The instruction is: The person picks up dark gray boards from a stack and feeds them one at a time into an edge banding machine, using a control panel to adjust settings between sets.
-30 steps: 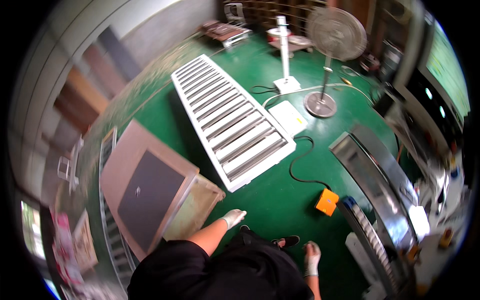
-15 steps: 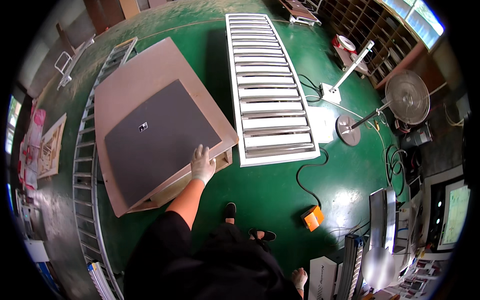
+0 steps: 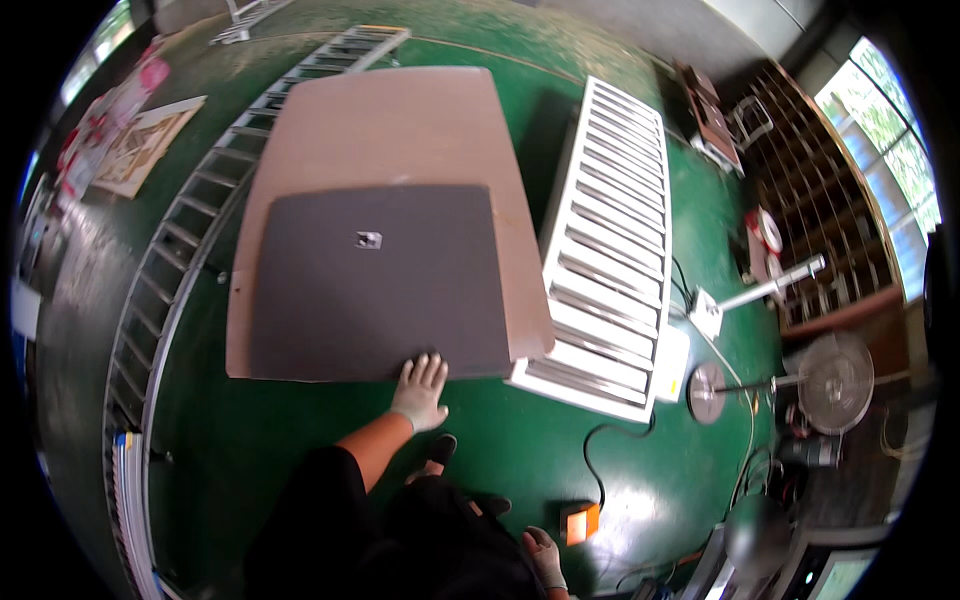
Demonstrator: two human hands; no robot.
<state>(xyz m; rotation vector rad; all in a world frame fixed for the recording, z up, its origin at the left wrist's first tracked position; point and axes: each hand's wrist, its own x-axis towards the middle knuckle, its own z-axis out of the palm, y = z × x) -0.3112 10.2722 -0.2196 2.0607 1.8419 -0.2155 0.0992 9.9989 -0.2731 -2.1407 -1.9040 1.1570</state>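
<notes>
My left hand point(image 3: 420, 392), in a pale glove, reaches out with its fingers stretched over the near edge of a dark grey sheet point(image 3: 380, 290). The sheet lies flat on a larger stack of brown boards point(image 3: 390, 120) and has a small black-and-white label point(image 3: 369, 240) on it. Its near edge hides most of the boards' near edge. Low by my body hangs my right hand point(image 3: 543, 558), also gloved, its fingers loosely apart and nothing visible in them. An orange foot-pedal-like box point(image 3: 579, 522) sits on the floor close to it.
A white roller conveyor point(image 3: 610, 260) stands right of the boards, touching or nearly touching their corner. An aluminium ladder-like frame point(image 3: 205, 205) runs along the left. At right are a pedestal fan point(image 3: 835, 385), a wooden pigeonhole shelf point(image 3: 815, 200) and loose cables point(image 3: 590, 455) on the green floor.
My view has turned, so the boards look squarer to me and the conveyor sits farther right. The grey sheet now covers the near brown rim. My left hand stays at its edge.
</notes>
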